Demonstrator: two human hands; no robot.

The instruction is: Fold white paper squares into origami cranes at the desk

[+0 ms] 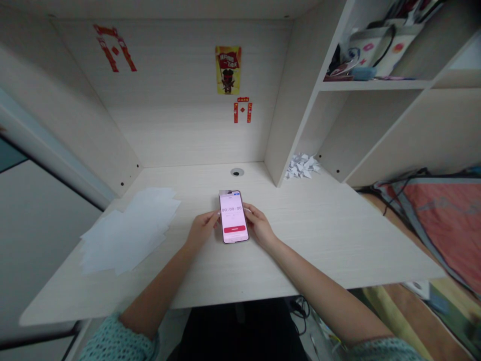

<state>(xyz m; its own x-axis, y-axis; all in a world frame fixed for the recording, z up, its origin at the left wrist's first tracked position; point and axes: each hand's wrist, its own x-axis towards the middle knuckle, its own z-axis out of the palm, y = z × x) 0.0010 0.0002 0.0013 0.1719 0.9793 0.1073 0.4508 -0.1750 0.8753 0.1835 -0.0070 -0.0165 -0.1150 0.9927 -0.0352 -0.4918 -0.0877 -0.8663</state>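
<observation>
A smartphone [233,218] is held between my two hands over the middle of the desk, its lit screen facing me. The screen reads 00:00:00, with a red bar near its lower end. My left hand [203,228] grips the phone's left edge, fingers closed. On the opposite edge my right hand [260,223] is closed too, its thumb side against the phone and some fingers hidden behind it. Off to the left, several overlapping sheets of white paper [131,230] lie spread on the desk.
The pale desk [308,240] has a round cable hole [237,172] at the back. A heap of torn paper scraps [302,166] sits under the right shelf [376,85], which carries bags. Red paper decorations [242,110] hang on the back panel. A red-and-grey fabric item [439,215] lies at right.
</observation>
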